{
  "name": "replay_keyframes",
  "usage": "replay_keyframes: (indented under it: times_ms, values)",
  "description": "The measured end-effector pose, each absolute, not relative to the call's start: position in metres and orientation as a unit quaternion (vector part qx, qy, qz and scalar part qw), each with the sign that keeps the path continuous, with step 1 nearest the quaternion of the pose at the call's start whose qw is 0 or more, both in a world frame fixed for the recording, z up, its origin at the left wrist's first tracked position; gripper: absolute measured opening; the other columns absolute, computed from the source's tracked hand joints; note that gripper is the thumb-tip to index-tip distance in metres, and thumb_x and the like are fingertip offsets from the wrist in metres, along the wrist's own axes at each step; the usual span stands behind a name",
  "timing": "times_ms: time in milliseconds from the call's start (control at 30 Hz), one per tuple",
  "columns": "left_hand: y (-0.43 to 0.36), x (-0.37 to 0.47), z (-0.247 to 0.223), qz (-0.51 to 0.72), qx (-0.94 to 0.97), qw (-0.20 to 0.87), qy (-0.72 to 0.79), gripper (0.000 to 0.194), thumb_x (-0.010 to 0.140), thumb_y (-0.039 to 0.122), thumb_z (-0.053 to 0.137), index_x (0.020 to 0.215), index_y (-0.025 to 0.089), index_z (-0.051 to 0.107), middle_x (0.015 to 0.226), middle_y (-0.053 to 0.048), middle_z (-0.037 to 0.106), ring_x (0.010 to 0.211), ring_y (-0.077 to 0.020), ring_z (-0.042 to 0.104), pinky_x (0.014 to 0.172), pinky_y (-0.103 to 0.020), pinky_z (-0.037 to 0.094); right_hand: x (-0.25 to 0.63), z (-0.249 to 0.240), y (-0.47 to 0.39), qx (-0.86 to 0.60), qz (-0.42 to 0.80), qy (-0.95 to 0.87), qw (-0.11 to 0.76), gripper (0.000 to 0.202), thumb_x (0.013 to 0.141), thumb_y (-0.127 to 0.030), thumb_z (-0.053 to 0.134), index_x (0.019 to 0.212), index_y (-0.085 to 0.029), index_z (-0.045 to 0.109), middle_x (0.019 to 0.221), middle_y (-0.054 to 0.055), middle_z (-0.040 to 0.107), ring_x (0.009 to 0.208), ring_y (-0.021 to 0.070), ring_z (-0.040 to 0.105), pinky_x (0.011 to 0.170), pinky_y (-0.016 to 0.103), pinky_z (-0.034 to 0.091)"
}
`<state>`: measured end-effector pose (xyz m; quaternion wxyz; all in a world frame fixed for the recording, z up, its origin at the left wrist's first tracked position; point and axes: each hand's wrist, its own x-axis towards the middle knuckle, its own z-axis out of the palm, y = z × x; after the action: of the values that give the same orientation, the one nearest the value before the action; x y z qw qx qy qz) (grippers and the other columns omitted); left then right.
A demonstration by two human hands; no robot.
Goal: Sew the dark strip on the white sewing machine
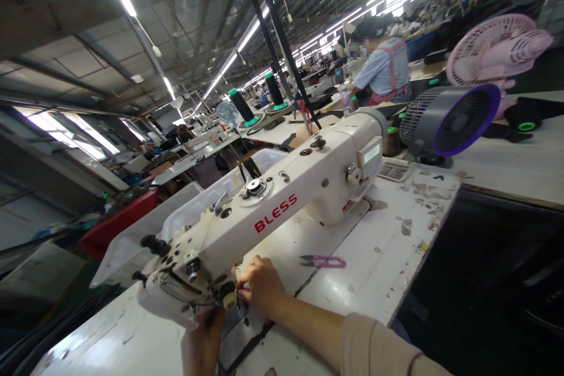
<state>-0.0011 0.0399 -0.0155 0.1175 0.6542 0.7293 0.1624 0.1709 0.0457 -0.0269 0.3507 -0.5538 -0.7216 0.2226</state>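
A white sewing machine (273, 200) marked BLESS stands on a worn white table (388, 247). My right hand (259, 285) reaches under the machine's head, its fingers pinched together at the needle area; what they pinch is too small to see. My left hand (203, 343) comes up from below at the front of the head, fingers curled against it. Pink thread snips (324, 261) lie on the table just right of my right hand.
Behind the machine sits a white plastic bin (207, 194). Thread cones (241, 107) stand farther back. A grey and purple fan (449, 123) and a pink fan (497, 50) are at the right. A person in a blue shirt (383, 70) works at another table.
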Motion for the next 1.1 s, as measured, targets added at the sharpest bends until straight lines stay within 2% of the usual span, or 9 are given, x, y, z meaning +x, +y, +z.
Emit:
replay_keyframes:
  times_ms: [133, 233, 300, 367, 500, 667, 800, 1000, 1100]
  values:
    - [0.02, -0.012, -0.025, 0.251, 0.7, -0.003, 0.668, 0.037, 0.07, 0.051, 0.05, 0.086, 0.022, 0.065, 0.093, -0.009, 0.068, 0.087, -0.0293, 0.062, 0.068, -0.037, 0.051, 0.192, -0.03, 0.038, -0.509, 0.17, -0.78, 0.323, 0.01, 0.075, -0.02, 0.06, 0.072, -0.017, 0.069, 0.078, 0.007, 0.068, 0.093, 0.0209, 0.05, 0.089, 0.04, 0.034]
    - [0.002, -0.011, -0.032, 0.318, 0.797, -0.113, 0.501, 0.022, 0.077, 0.036, 0.052, 0.092, 0.023, 0.064, 0.093, -0.008, 0.066, 0.087, -0.0241, 0.062, 0.075, -0.035, 0.052, 0.199, -0.036, 0.028, -0.47, 0.083, -0.824, 0.306, 0.011, 0.079, -0.023, 0.058, 0.075, -0.016, 0.066, 0.076, 0.005, 0.067, 0.094, 0.02, 0.049, 0.095, 0.041, 0.03]
    - [-0.003, -0.003, -0.032, 0.315, 0.856, -0.128, 0.39, 0.019, 0.08, 0.026, 0.052, 0.095, 0.024, 0.063, 0.091, -0.006, 0.067, 0.087, -0.0212, 0.062, 0.076, -0.031, 0.052, 0.199, -0.038, 0.022, -0.457, 0.031, -0.835, 0.306, 0.01, 0.079, -0.024, 0.058, 0.076, -0.017, 0.064, 0.074, 0.004, 0.066, 0.093, 0.0195, 0.049, 0.096, 0.041, 0.031]
    - [-0.002, 0.008, -0.031, 0.293, 0.891, -0.13, 0.322, 0.025, 0.082, 0.02, 0.05, 0.104, 0.024, 0.06, 0.097, -0.006, 0.067, 0.092, -0.0203, 0.062, 0.078, -0.03, 0.052, 0.2, -0.037, 0.015, -0.449, 0.015, -0.836, 0.314, 0.011, 0.08, -0.024, 0.056, 0.076, -0.017, 0.063, 0.075, 0.003, 0.066, 0.092, 0.019, 0.05, 0.097, 0.04, 0.031]
    - [0.008, 0.022, -0.029, 0.262, 0.918, -0.1, 0.279, 0.026, 0.085, 0.016, 0.044, 0.108, 0.02, 0.056, 0.095, -0.007, 0.067, 0.093, -0.0183, 0.062, 0.081, -0.027, 0.051, 0.205, -0.033, 0.006, -0.448, 0.053, -0.83, 0.328, 0.014, 0.081, -0.025, 0.054, 0.073, -0.017, 0.063, 0.077, 0.003, 0.068, 0.089, 0.0191, 0.05, 0.095, 0.04, 0.032]
    - [0.011, 0.013, -0.035, 0.272, 0.904, -0.046, 0.326, 0.017, 0.088, 0.028, 0.045, 0.087, 0.023, 0.062, 0.079, -0.002, 0.068, 0.079, -0.0152, 0.064, 0.075, -0.022, 0.051, 0.209, -0.034, 0.007, -0.423, 0.087, -0.837, 0.335, 0.011, 0.078, -0.024, 0.057, 0.069, -0.02, 0.063, 0.079, 0.001, 0.067, 0.091, 0.0174, 0.05, 0.09, 0.037, 0.035]
    - [0.011, 0.0, -0.037, 0.257, 0.888, 0.003, 0.381, 0.019, 0.087, 0.03, 0.045, 0.088, 0.024, 0.063, 0.081, 0.0, 0.069, 0.072, -0.0126, 0.065, 0.066, -0.015, 0.051, 0.209, -0.034, 0.01, -0.427, 0.112, -0.838, 0.321, 0.012, 0.079, -0.028, 0.059, 0.074, -0.02, 0.064, 0.08, 0.0, 0.067, 0.093, 0.0172, 0.051, 0.087, 0.034, 0.036]
    - [0.025, -0.007, -0.032, 0.246, 0.743, 0.026, 0.622, 0.029, 0.071, 0.043, 0.045, 0.072, 0.022, 0.066, 0.073, -0.003, 0.07, 0.052, -0.0177, 0.06, 0.05, -0.026, 0.047, 0.216, -0.035, 0.019, -0.488, 0.184, -0.785, 0.334, 0.017, 0.078, -0.035, 0.061, 0.081, -0.019, 0.067, 0.082, 0.002, 0.07, 0.094, 0.0183, 0.052, 0.083, 0.034, 0.038]
    - [0.032, -0.01, -0.032, 0.192, 0.706, 0.048, 0.68, 0.031, 0.067, 0.044, 0.044, 0.068, 0.021, 0.064, 0.073, -0.004, 0.069, 0.05, -0.0184, 0.057, 0.053, -0.028, 0.045, 0.218, -0.034, 0.021, -0.499, 0.208, -0.769, 0.341, 0.021, 0.079, -0.038, 0.059, 0.083, -0.02, 0.068, 0.081, 0.003, 0.07, 0.094, 0.0183, 0.053, 0.082, 0.034, 0.038]
